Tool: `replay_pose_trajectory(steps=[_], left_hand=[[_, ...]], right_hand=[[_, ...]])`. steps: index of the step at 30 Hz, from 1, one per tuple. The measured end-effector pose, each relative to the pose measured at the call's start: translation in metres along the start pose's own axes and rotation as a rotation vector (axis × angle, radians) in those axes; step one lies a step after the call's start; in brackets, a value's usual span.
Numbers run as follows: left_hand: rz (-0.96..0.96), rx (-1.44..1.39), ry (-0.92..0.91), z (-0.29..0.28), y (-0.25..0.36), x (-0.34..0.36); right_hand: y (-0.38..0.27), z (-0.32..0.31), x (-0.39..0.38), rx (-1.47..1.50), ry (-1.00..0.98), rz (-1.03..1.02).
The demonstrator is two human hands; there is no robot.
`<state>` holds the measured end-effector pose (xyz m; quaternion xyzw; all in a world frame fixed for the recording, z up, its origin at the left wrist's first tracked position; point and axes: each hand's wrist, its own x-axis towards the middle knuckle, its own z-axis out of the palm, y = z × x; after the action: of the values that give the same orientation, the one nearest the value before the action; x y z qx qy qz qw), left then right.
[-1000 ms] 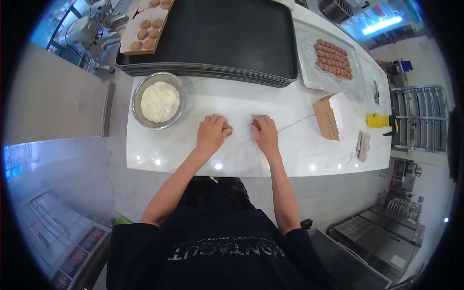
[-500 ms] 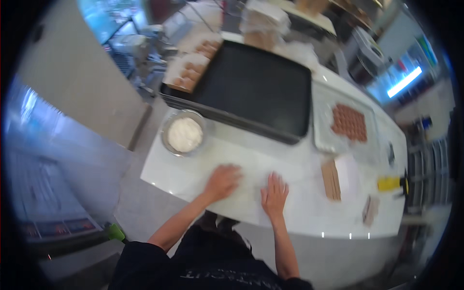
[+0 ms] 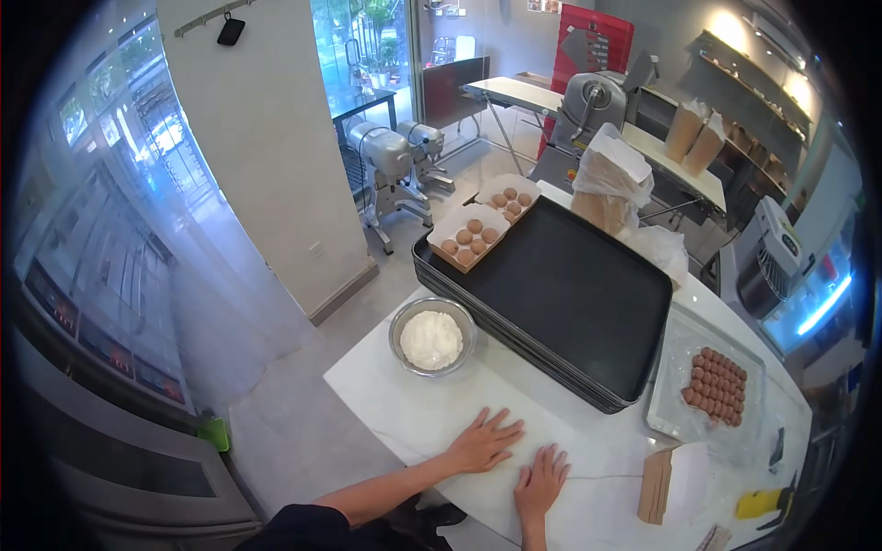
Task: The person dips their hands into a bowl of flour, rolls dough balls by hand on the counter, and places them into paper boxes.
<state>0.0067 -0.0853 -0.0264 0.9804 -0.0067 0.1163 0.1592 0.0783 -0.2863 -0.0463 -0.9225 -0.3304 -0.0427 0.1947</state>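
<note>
My left hand (image 3: 484, 442) lies palm down on the white table (image 3: 386, 415), fingers spread, holding nothing. Beside it on the right, my right hand (image 3: 542, 482) also rests flat on the tabletop with its fingers extended. Beyond my left hand stands a metal bowl (image 3: 396, 350) filled with white flour-like powder (image 3: 431, 341). A stack of black baking trays (image 3: 570, 294) sits farther back. Two open paper boxes of round brown balls rest at the stack's far left end; the nearer box (image 3: 457, 241) overhangs its edge.
Rows of brown balls (image 3: 715, 387) lie on a plastic-lined tray (image 3: 661, 404) at the right. Folded brown cardboard (image 3: 655, 487) and a yellow-handled tool (image 3: 757, 504) are nearer. Wrapped paper bags (image 3: 602, 197) stand behind the trays. Mixers (image 3: 381, 161) are on the floor beyond.
The view has swung up and to the left, so more of the room shows and the table sits lower. Both hands remain flat on the table, and the picture is sharper.
</note>
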Motion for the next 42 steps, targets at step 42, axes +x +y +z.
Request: replay_pose_trajectory(steps=[42], left_hand=[[-0.239, 0.107, 0.115, 0.002, -0.011, 0.012]], right_hand=[[-0.012, 0.012, 0.006, 0.058, 0.107, 0.021]])
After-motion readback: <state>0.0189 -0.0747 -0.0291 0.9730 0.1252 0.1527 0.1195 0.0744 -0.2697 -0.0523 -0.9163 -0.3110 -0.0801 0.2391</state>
